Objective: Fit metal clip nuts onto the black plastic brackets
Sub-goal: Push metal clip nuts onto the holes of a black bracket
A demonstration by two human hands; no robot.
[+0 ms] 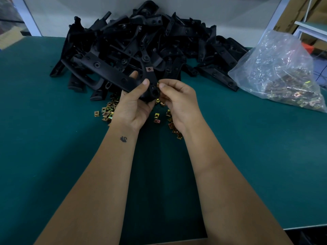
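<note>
In front of the pile of black brackets [141, 41] on the green table [53, 156], the left hand [134, 105] grips one black bracket [113, 75], fingers and thumb curled round its near end. The bracket's long axis runs from the pile's near left edge down to the hands; one clip nut [149, 69] already sits on it. Just right of that end, the right hand [177, 101] pinches a second clip nut [158, 84] between thumb and forefinger, touching the bracket's edge, probably about to slide leftward onto it. Loose clip nuts [108, 112] lie below the hands; a clear bag of nuts [276, 71] sits right of the pile
</note>
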